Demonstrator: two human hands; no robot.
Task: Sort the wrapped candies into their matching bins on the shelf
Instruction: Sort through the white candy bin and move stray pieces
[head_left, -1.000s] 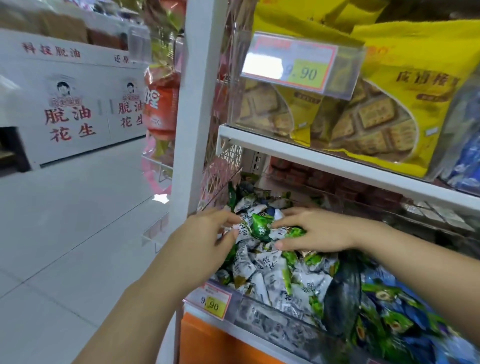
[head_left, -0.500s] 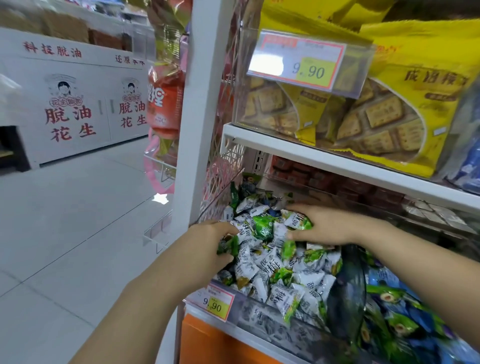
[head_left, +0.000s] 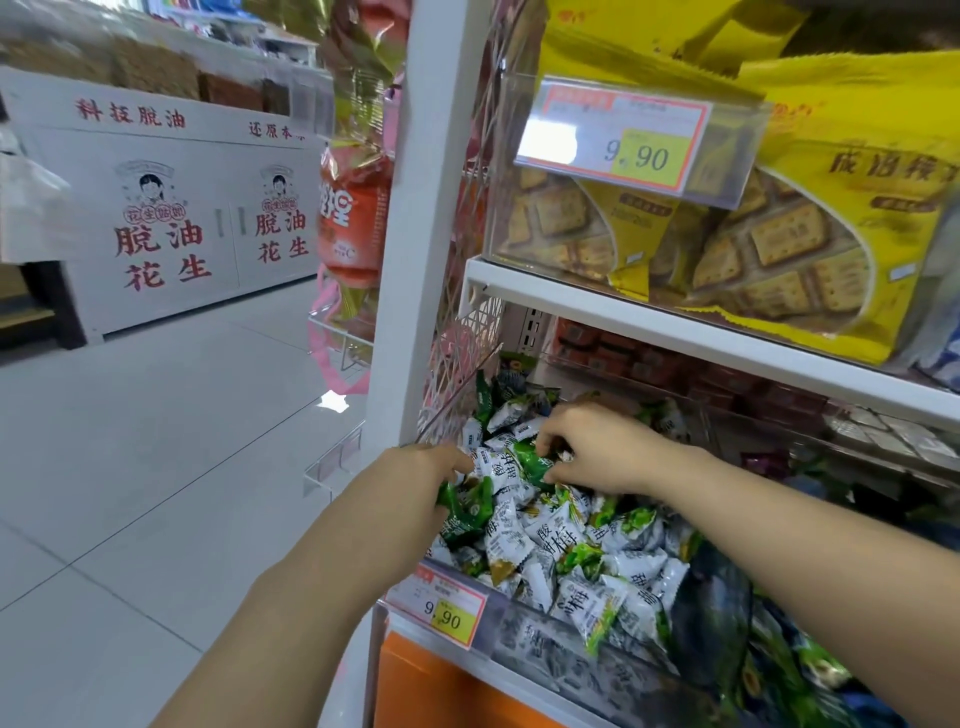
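A clear plastic bin (head_left: 524, 636) on the lower shelf is heaped with several white-and-green wrapped candies (head_left: 561, 540). My left hand (head_left: 415, 475) rests on the pile's left side, fingers curled into the wrappers beside a dark green candy (head_left: 465, 506). My right hand (head_left: 597, 449) reaches in from the right and pinches a green wrapped candy (head_left: 532, 460) at the top of the heap. To the right, past a clear divider (head_left: 711, 618), a second bin holds blue-and-green wrapped candies (head_left: 789, 675).
A white shelf post (head_left: 415, 218) stands just left of the bin. The shelf board above (head_left: 675, 327) carries yellow cracker bags (head_left: 810, 249) behind a 9.90 price tag (head_left: 618, 137). Another 9.90 tag (head_left: 439, 608) hangs on the bin front. Open tiled floor (head_left: 156, 441) lies left.
Both hands have shifted within the candy pile; my right hand has closed its fingertips on a green candy at the top, and my left hand has slid slightly inward.
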